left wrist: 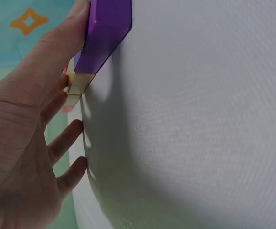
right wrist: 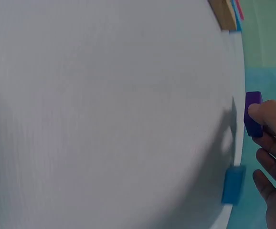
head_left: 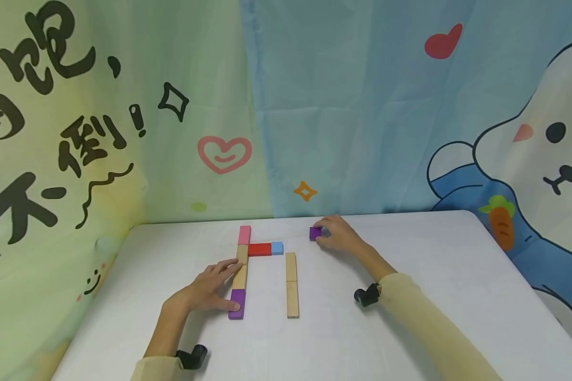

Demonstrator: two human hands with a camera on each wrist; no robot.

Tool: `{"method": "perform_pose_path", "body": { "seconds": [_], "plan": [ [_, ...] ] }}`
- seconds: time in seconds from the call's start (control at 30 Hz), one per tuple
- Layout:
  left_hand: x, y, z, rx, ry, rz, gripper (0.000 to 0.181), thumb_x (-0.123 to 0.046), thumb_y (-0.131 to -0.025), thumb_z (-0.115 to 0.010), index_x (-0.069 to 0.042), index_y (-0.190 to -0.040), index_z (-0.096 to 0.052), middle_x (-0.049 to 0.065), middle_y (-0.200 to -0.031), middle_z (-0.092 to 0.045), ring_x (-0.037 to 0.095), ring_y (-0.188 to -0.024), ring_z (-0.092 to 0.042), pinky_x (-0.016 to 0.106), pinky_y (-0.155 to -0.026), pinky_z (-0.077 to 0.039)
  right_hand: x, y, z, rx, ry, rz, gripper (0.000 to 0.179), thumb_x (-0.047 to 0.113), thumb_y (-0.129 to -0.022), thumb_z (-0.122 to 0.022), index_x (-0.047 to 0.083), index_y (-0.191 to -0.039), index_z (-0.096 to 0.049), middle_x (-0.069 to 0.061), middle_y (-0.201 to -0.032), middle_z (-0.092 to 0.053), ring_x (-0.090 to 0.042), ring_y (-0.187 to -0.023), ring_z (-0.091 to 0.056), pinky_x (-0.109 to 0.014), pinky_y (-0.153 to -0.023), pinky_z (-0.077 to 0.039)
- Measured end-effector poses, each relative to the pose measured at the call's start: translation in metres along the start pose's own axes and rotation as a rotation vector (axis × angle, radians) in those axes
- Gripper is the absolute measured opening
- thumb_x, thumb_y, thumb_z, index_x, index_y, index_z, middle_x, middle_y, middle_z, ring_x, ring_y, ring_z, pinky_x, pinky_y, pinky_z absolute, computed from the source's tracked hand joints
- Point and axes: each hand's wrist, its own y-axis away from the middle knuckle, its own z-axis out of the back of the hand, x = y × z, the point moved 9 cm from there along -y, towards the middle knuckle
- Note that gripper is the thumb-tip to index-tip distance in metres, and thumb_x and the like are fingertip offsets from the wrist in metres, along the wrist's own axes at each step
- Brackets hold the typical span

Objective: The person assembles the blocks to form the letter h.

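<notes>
With thumb and fingertips, my right hand (head_left: 340, 234) pinches a small purple block (head_left: 315, 234), held up off the tabletop in the right wrist view. A blue block (right wrist: 233, 185) lies on the cloth below that hand. My left hand (head_left: 205, 288) spreads along a column of blocks, its thumb on the near purple block (head_left: 237, 304) and its fingertips at the wooden blocks (head_left: 240, 277). A pink block (head_left: 244, 235) tops that column at its far end. From its side a red block (head_left: 259, 250) reaches right, ending in a light blue block (head_left: 277, 248).
Two more wooden blocks (head_left: 292, 286) lie end to end, parallel to the column on its right. Everything sits on a white cloth-covered table (head_left: 333, 328). A printed curtain (head_left: 343, 132) hangs behind the table's far edge.
</notes>
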Motion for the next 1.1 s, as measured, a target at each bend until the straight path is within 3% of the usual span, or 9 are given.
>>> {"method": "perform_pose_path", "body": {
  "seconds": [0.13,0.27,0.5,0.8,1.1],
  "plan": [
    [0.0,0.0,0.001,-0.002,-0.005,-0.004,0.097,-0.056,-0.066,-0.073,-0.026,-0.146,-0.025,0.002,-0.152,-0.023,0.033,-0.139,-0.021,0.066,-0.102,-0.027,0.027,-0.006,-0.008,0.025,-0.08,0.093,0.032,0.02,-0.082,-0.067,0.006,-0.11,-0.064,-0.01,-0.11,-0.063,-0.027,-0.109,-0.052,-0.044,-0.095,-0.043],
    [0.002,-0.001,-0.001,0.003,-0.006,0.001,0.097,-0.056,-0.067,-0.073,-0.027,-0.146,-0.025,0.002,-0.152,-0.022,0.033,-0.139,-0.02,0.066,-0.102,-0.027,0.043,-0.01,-0.023,0.083,-0.141,0.135,0.031,0.021,-0.084,-0.066,0.006,-0.112,-0.064,-0.006,-0.105,-0.062,-0.019,-0.099,-0.056,-0.034,-0.089,-0.048],
    [0.002,-0.001,-0.002,0.002,0.003,0.005,0.098,-0.057,-0.065,-0.073,-0.027,-0.146,-0.025,0.0,-0.152,-0.023,0.031,-0.139,-0.021,0.064,-0.103,-0.028,0.051,-0.012,-0.043,0.171,-0.22,0.086,0.03,0.022,-0.086,-0.064,0.009,-0.114,-0.063,-0.004,-0.107,-0.06,-0.014,-0.095,-0.054,-0.027,-0.083,-0.048],
    [0.001,-0.001,0.002,-0.008,-0.02,0.003,0.098,-0.056,-0.066,-0.073,-0.026,-0.146,-0.025,0.001,-0.152,-0.023,0.032,-0.139,-0.021,0.065,-0.103,-0.027,0.055,-0.014,-0.044,0.144,-0.234,0.067,0.03,0.022,-0.085,-0.065,0.007,-0.111,-0.064,-0.004,-0.098,-0.06,-0.011,-0.087,-0.054,-0.024,-0.079,-0.049],
    [0.004,-0.002,-0.001,0.004,-0.011,0.008,0.099,-0.058,-0.066,-0.072,-0.028,-0.146,-0.023,0.001,-0.152,-0.022,0.032,-0.139,-0.02,0.066,-0.103,-0.026,0.058,-0.01,-0.045,0.134,-0.234,0.08,0.027,0.017,-0.088,-0.061,0.006,-0.112,-0.065,-0.006,-0.101,-0.061,-0.013,-0.089,-0.054,-0.025,-0.08,-0.049]
  ]
}}
